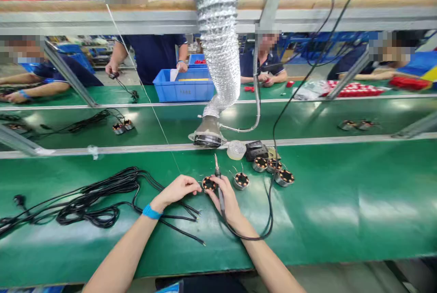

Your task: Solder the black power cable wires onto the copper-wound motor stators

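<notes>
My right hand (227, 199) grips a round motor stator (209, 184) with copper windings between thumb and fingers. The same hand also holds a soldering iron (218, 172), its tip pointing up and away from me. Close by on the left, my left hand (180, 190) is closed in a pinch at the stator's edge; what lies in its fingertips is too small to make out. A blue band (152, 212) circles the left wrist. A second stator (241, 181) with thin wires sticking up stands right of my right hand.
Black cables (99, 197) lie bundled at left, bare ends near my left hand. Several stators (284, 177) stand at right beside a clear round container (236, 150) and black holder (256, 151). An extraction hose (218, 42) hangs ahead. A thin strand (150, 101) descends from above. Co-workers sit and stand opposite.
</notes>
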Action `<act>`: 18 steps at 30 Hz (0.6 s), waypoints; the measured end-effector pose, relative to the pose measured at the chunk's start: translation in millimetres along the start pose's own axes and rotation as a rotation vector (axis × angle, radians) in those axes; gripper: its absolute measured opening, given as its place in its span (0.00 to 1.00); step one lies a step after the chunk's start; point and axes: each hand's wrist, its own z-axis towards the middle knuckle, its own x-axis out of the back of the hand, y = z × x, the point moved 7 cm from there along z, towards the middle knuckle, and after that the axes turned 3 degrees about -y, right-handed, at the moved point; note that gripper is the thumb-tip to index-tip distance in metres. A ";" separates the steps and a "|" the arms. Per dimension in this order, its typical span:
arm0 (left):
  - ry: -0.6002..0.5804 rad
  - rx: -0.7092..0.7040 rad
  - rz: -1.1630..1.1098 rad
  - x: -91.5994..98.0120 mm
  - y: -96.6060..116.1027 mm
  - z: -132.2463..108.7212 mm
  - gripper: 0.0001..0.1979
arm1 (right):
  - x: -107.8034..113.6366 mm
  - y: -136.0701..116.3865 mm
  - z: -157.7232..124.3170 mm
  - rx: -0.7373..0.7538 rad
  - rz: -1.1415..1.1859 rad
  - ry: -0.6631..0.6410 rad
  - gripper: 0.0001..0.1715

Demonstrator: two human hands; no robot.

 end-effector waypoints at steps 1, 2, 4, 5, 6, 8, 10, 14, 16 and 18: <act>0.013 0.026 -0.040 -3.4 -1.7 2.1 0.19 | -0.2 0.5 0.5 0.000 0.012 0.007 0.22; 0.026 0.052 -0.075 -6.6 -3.4 4.0 0.20 | -0.4 0.8 1.1 0.001 0.023 0.012 0.22; 0.051 0.104 -0.133 -11.8 -6.6 6.9 0.22 | -0.2 0.2 1.9 0.002 0.037 0.018 0.21; 0.058 0.137 -0.171 -13.4 -8.5 7.3 0.24 | 0.1 -1.0 2.3 0.006 0.043 0.017 0.21; 0.071 0.165 -0.193 -13.0 -9.6 6.9 0.26 | 0.6 -2.4 2.6 0.008 0.045 0.016 0.21; 0.120 0.179 -0.157 -4.5 -7.1 3.1 0.28 | 2.2 -5.2 2.9 0.008 0.037 0.018 0.21; 0.191 0.108 -0.038 12.3 4.3 -5.2 0.26 | 3.5 -6.9 3.0 0.006 0.021 0.021 0.20; 0.227 0.039 0.170 33.1 24.0 -32.0 0.25 | 3.2 -5.7 2.6 0.026 -0.013 0.024 0.19; 0.238 0.053 0.238 32.6 25.2 -45.7 0.25 | 2.6 -3.5 2.7 0.036 -0.025 0.033 0.19; 0.324 0.021 0.323 30.2 25.8 -58.8 0.25 | 2.1 -1.8 3.1 0.038 -0.047 0.037 0.18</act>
